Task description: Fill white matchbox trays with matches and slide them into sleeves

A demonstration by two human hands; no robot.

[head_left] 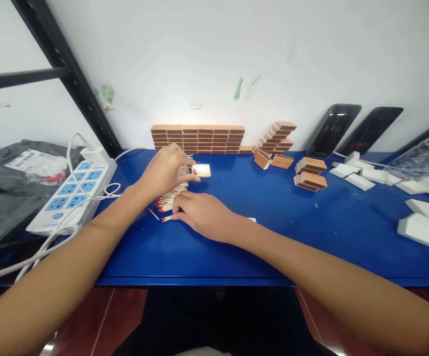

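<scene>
A pile of red-tipped matches (pixel 170 198) lies on the blue table (pixel 274 237) in front of me. My left hand (pixel 164 170) is curled over the top of the pile, fingers closed on a bunch of matches beside a small white open matchbox tray (pixel 201 170). My right hand (pixel 203 215) rests lower on the table with fingers pinched at the near end of the pile. A single match (pixel 153 214) lies loose to the left.
Stacked brown matchboxes (pixel 197 138) line the wall, more (pixel 276 141) lie scattered right. White inner trays (pixel 422 227) sit far right. A white power strip (pixel 73 195) with cable lies left, beside a grey bag (pixel 10 188). Two dark phones (pixel 333 129) lean on the wall.
</scene>
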